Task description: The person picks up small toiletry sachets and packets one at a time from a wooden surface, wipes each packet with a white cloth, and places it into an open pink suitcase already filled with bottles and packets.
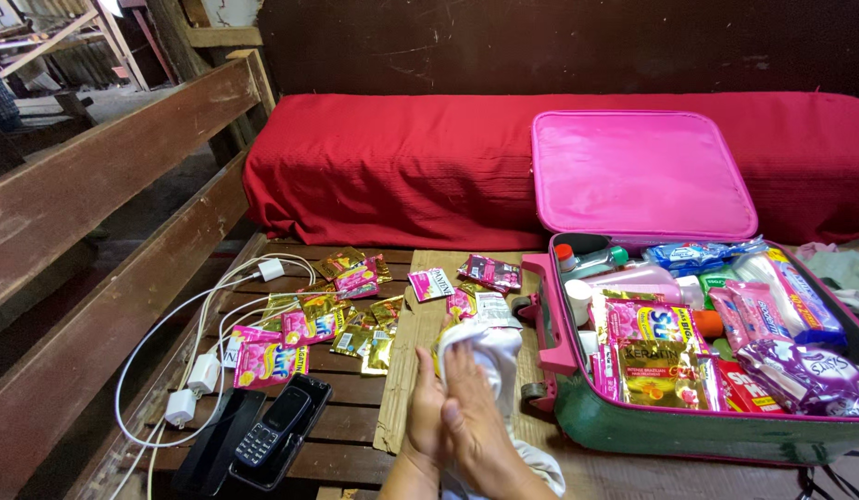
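Note:
Both my hands are at the bottom centre, pressed together around a white cloth [489,347] that bunches above my fingers and trails below my wrists. My left hand [426,407] grips the cloth from the left side. My right hand [476,412] lies over it from the right, fingers pointing up. The cloth sits over a sheet of brown cardboard [401,389] on the wooden slat floor. Just right of my hands stands an open pink suitcase [550,343], its lid [638,171] leaning back against a red mattress [392,167].
The suitcase is packed with sachets, bottles and packets. Several loose pink and gold sachets [327,319] lie on the slats to the left. White chargers with cables [202,370] and a small keypad phone [272,428] on dark phones lie at lower left. A wooden rail [96,278] runs along the left.

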